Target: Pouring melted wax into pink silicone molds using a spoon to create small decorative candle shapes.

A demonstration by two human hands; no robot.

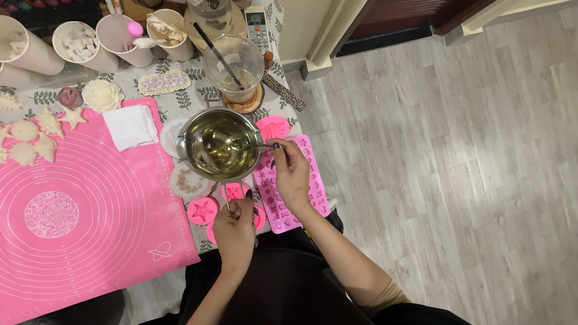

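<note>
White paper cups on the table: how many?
4, all along the table's back edge: far-left cup, cup of white chunks, cup with pink-tipped tool, cup with a crumpled wrap. More may be off-frame.

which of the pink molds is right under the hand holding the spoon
The long rectangular pink mold with many small cavities, right of the metal pot. The right hand hovers over it; the star mold and others are small and round.

The pot [221, 144] sits just beyond the left grip [235, 232]; the mould tray [289, 207] lies under the right grip [291, 171], the mat [78, 210] far left.
</note>
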